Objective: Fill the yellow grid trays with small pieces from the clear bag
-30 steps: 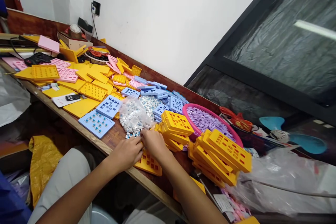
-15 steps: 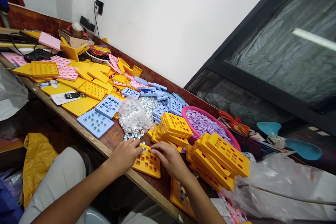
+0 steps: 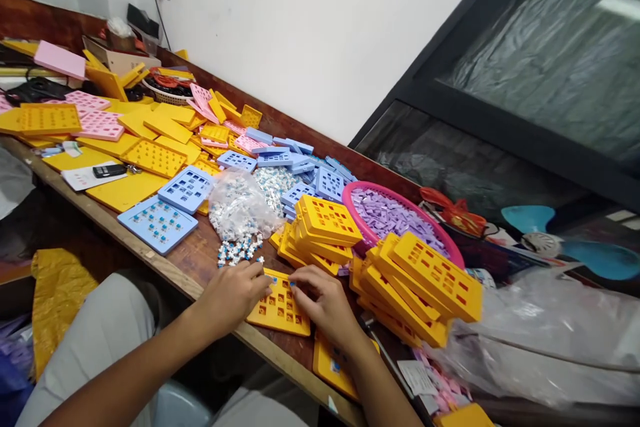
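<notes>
A yellow plastic panel with rows of square holes [image 3: 281,312] lies at the table's front edge between my hands. My left hand [image 3: 233,297] rests over its left side, fingers curled together at the upper holes; what they hold, if anything, is hidden. My right hand [image 3: 324,303] is at the panel's upper right, thumb and fingers drawn together near a bit of blue. Whatever is in that pinch is too small to make out. Just beyond my left hand lie loose small white-and-blue pieces [image 3: 240,250], spilling from a clear plastic bag [image 3: 243,207] full of them.
Stacked yellow panels [image 3: 330,220] stand behind my right hand, with another leaning stack [image 3: 420,287] to the right. A pink basket [image 3: 453,250] holds purple pieces. Blue panels [image 3: 157,223] lie left of the bag. Another yellow panel [image 3: 333,370] sits under my right forearm.
The view has shifted a little. My right hand has moved in over the panel's upper right holes, its fingers more curled. My left hand stays at the left side.
</notes>
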Tool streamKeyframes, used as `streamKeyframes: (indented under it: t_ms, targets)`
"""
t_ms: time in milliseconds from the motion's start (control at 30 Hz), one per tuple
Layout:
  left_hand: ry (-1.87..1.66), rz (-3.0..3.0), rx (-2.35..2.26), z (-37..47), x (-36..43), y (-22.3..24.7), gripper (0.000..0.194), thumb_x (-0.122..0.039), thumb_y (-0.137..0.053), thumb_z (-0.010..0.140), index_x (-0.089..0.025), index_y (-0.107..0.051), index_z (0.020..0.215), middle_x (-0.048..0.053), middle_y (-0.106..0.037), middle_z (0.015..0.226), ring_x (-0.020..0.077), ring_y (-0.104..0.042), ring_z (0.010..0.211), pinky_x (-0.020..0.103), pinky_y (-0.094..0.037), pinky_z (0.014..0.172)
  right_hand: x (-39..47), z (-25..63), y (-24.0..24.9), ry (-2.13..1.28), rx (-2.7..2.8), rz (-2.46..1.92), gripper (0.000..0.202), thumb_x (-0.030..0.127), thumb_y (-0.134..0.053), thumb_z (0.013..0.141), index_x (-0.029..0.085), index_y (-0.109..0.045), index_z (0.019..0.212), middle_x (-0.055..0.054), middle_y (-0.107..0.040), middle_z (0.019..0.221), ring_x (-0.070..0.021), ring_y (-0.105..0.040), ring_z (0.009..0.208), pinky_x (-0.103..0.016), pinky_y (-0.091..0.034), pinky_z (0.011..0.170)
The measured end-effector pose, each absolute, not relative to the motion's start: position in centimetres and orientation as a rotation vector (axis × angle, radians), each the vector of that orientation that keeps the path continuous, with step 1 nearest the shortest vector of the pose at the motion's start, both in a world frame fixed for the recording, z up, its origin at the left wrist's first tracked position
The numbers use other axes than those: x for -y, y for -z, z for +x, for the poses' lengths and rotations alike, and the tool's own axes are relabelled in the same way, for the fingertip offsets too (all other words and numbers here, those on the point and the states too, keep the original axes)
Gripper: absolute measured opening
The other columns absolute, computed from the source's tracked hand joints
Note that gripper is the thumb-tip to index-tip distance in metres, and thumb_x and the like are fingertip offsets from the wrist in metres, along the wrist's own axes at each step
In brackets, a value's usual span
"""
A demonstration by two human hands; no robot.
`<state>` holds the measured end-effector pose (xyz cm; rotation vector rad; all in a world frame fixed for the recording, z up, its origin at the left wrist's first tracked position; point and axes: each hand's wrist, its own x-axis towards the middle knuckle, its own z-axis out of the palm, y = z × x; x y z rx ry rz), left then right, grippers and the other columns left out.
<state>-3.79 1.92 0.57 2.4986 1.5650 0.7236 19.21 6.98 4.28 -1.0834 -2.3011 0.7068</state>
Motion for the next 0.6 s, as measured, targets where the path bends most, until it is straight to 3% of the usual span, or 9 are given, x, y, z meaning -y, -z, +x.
streamKeyframes:
  t_ms: [133, 267, 400, 600]
  targets:
    - [-0.715, 2.462, -1.589, -3.4, -1.9, -0.6, 0.021, -0.033, -0.049, 0.104, -0.023, -0.067, 0.100, 0.004, -0.064, 0.100, 0.0197, -0.060, 0.093, 0.030, -0.046, 0.076, -7.0, 19.1, -3.7, -0.742, 2.272, -1.100, 0.016, 0.028, -0.065, 0.092, 0.024, -0.078, 0.099, -0.007, -0.077, 0.101, -0.0225, -0.072, 0.094, -0.036, -0.057, 0.088]
    - [-0.658, 2.440, -1.690, -2.6, -1.8, -0.8, 0.015, -0.028, -0.053, 0.102, -0.023, -0.066, 0.095, 0.004, -0.065, 0.099, 0.0204, -0.060, 0.092, 0.030, -0.044, 0.072, -7.2, 18.8, -3.3, -0.668, 2.266, -1.089, 0.013, 0.028, -0.067, 0.091, 0.025, -0.080, 0.096, -0.007, -0.077, 0.105, -0.0235, -0.070, 0.100, -0.038, -0.055, 0.093]
    - [-0.659, 2.407, -1.744, -2.2, -1.6, -0.7, 0.015, -0.027, -0.053, 0.102, -0.022, -0.065, 0.094, 0.004, -0.066, 0.099, 0.0210, -0.060, 0.092, 0.030, -0.041, 0.069, -7.2, 18.8, -3.2, -0.689, 2.251, -1.123, 0.014, 0.030, -0.066, 0.092, 0.023, -0.079, 0.092, -0.007, -0.077, 0.096, -0.0222, -0.071, 0.089, -0.034, -0.056, 0.084]
    - [-0.684, 2.415, -1.797, -2.1, -1.5, -0.5, 0.014, -0.025, -0.054, 0.101, -0.022, -0.065, 0.092, 0.005, -0.066, 0.099, 0.0213, -0.060, 0.092, 0.030, -0.040, 0.068, -7.0, 18.7, -2.8, -0.595, 2.270, -1.090, 0.012, 0.027, -0.066, 0.093, 0.023, -0.077, 0.093, -0.006, -0.076, 0.094, -0.0222, -0.069, 0.089, -0.036, -0.054, 0.085]
